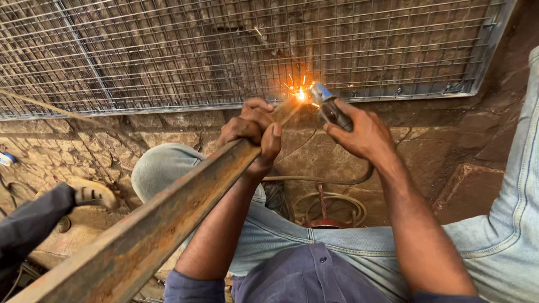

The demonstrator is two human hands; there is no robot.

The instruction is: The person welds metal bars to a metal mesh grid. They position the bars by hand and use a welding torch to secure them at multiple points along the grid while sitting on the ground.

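My left hand (pixel 254 134) wraps the rusty steel bar (pixel 163 219) at frame centre, heavy and stiff; right hand (pixel 359 134) grips the electrode holder (pixel 331 109).

A long rusty steel bar (pixel 163 224) is slanting up toward the mesh frame; a grey-handled electrode holder (pixel 331 109) is sparking at its tip.

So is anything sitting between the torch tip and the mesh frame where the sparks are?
Nothing visible. The welding holder in the right hand meets the mesh frame directly; the rusty bar, gripped by the left hand, lies alongside.
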